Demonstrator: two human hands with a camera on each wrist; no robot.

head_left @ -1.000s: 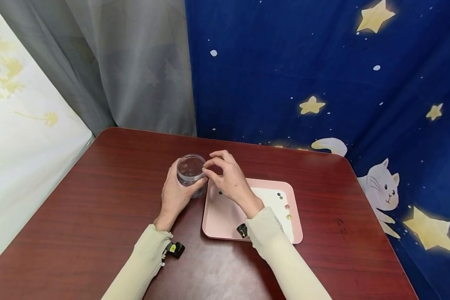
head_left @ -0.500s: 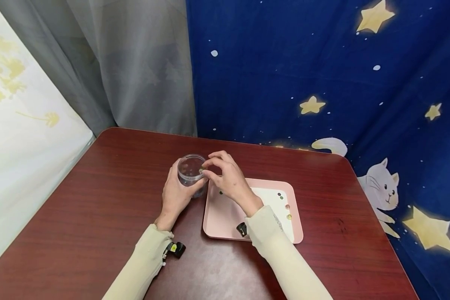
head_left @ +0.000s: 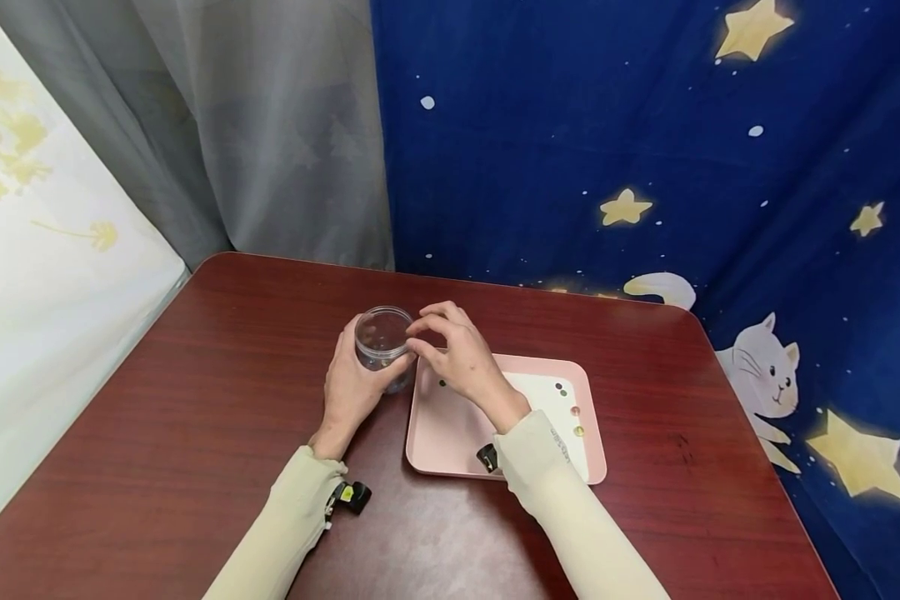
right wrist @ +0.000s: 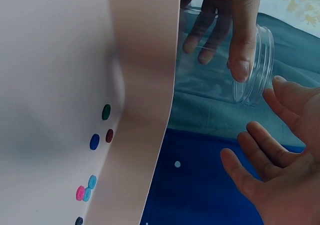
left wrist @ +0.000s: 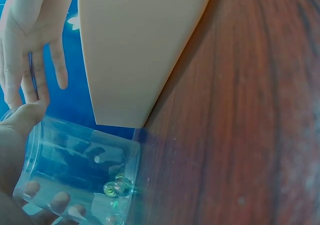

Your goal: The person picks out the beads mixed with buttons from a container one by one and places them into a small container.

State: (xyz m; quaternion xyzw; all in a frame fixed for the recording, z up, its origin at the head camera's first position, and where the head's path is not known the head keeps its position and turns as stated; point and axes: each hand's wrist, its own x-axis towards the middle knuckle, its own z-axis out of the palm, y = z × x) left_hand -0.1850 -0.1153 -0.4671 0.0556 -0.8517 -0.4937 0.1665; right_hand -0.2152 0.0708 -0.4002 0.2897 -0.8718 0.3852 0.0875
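My left hand (head_left: 351, 379) grips a clear, lidless jar (head_left: 381, 357) from its left side, with the thumb near the rim. The jar stands upright on the table. Several glass marbles (left wrist: 119, 186) lie at its bottom in the left wrist view. My right hand (head_left: 457, 357) hovers at the right of the jar's mouth. In the right wrist view its thumb and index finger are right by the rim, nothing shows between them, and the other fingers are loosely spread. Below the right hand is a pink tray (head_left: 441, 446) with a white inside.
In the right wrist view, several small buttons (right wrist: 94, 142) in green, blue, red and pink lie along the tray's side. Two small round pieces (head_left: 578, 432), pinkish and yellowish, lie at its right. A dark red table (head_left: 195, 400) bears everything, with curtains (head_left: 510, 167) behind.
The marble that the right thumb and index finger pinched at the jar's rim has been let go and no longer shows between them. The left hand keeps the jar in place.
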